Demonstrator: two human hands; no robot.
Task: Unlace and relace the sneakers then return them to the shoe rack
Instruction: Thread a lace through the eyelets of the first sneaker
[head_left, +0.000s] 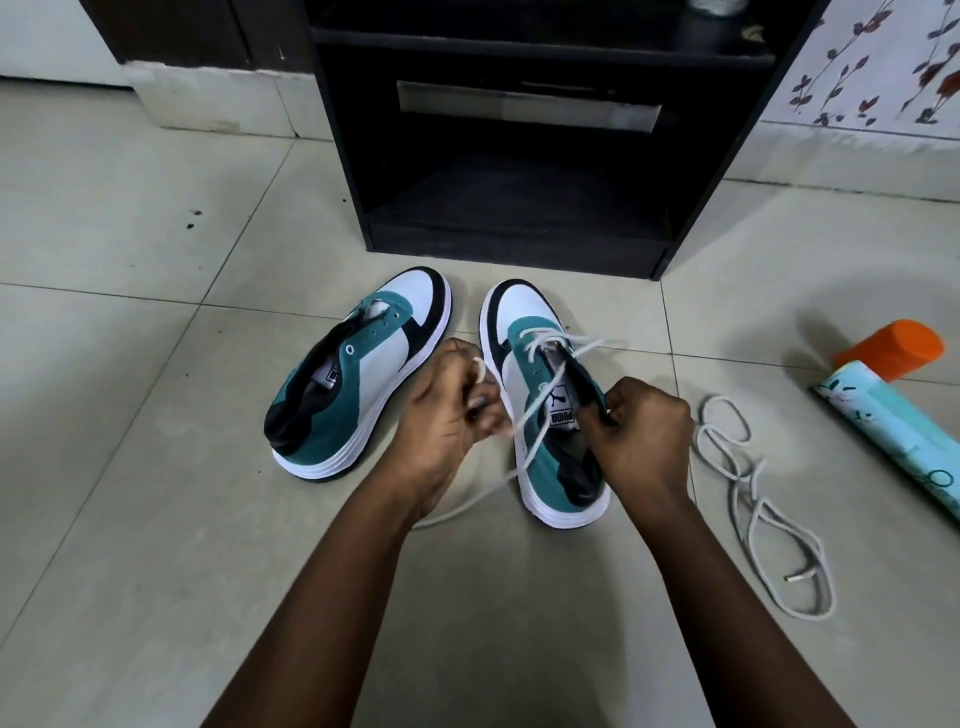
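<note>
Two teal, white and black sneakers stand side by side on the tiled floor (130, 364), just in front of a black shoe rack (519, 208). Their toes point at the rack and their heels point back at the person. The left sneaker (358, 374) has bare lace holes. The right sneaker (540, 405) has a white lace (524, 421) through its front holes.

Both arms reach forward from below. The left hand (441, 415) curls and pinches the lace beside the right sneaker. The right hand (644, 431) curls and pinches the sneaker's tongue (569, 400).

A loose white lace (758, 499) lies on the floor to the right, near a spray can (893, 410) lying flat.
</note>
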